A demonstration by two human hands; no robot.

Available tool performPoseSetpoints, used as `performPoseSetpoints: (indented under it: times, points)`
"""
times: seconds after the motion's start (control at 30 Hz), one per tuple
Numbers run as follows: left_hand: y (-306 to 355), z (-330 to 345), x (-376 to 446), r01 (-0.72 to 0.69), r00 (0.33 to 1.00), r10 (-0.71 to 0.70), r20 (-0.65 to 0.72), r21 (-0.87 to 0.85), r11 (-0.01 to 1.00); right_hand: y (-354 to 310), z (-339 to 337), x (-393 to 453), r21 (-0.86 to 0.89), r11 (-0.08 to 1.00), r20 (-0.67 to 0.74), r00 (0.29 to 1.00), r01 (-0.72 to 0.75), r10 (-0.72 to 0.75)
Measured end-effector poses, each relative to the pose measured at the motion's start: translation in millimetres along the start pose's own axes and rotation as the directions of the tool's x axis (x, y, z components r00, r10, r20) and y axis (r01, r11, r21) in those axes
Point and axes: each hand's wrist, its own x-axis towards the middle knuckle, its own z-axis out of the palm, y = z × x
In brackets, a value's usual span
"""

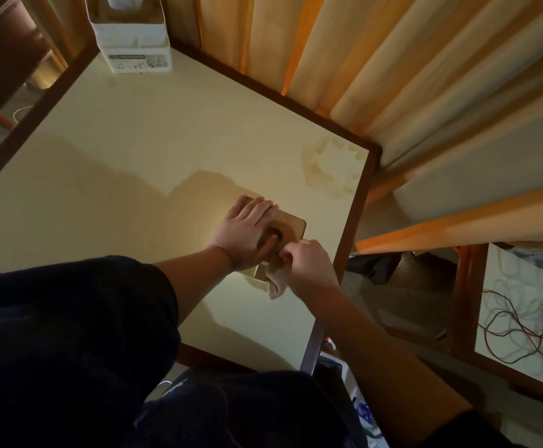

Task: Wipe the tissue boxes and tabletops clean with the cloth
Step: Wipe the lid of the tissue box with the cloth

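Head view: the left hand (244,234) lies flat w/ straight fingers on the wooden lid of a small cream tissue box (291,226), near the right edge of the pale cream worktop (128,163). The right hand (307,266) has fingers curled, pinching a beige cloth (276,282) against the box's near side. A second white tissue box (131,37) stands at the far corner, well apart.
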Motion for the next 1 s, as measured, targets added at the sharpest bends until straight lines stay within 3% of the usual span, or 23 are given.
performPoseSetpoints:
  times: [0.17, 0.33, 0.6, 1.0]
  points:
    - [-0.9, 1.5, 0.3, -0.030, 0.999, 0.031, -0.027, 0.034, 0.999, 3.8, -9.0, 28.6, -0.091, 0.993, -0.148, 0.987, -0.080, 0.066]
    - [-3.9, 4.3, 0.6, -0.035, 0.999, 0.035, -0.023, 0.015, 0.999, 1.9, -25.1, 54.0, -0.178, 0.972, -0.182, 0.976, -0.156, 0.124]
    - [0.6, -1.7, 1.2, -0.008, 1.000, 0.008, 0.016, 0.028, 1.000, -0.6, 5.5, 31.9, -0.110, 0.969, -0.268, 0.945, -0.222, 0.187]
    - [-0.8, -3.1, 0.1, -0.008, 0.999, 0.007, 0.053, 0.014, 1.000, 4.8, 34.5, -20.3, -0.049, 0.998, -0.280, 0.960, -0.046, 0.031]
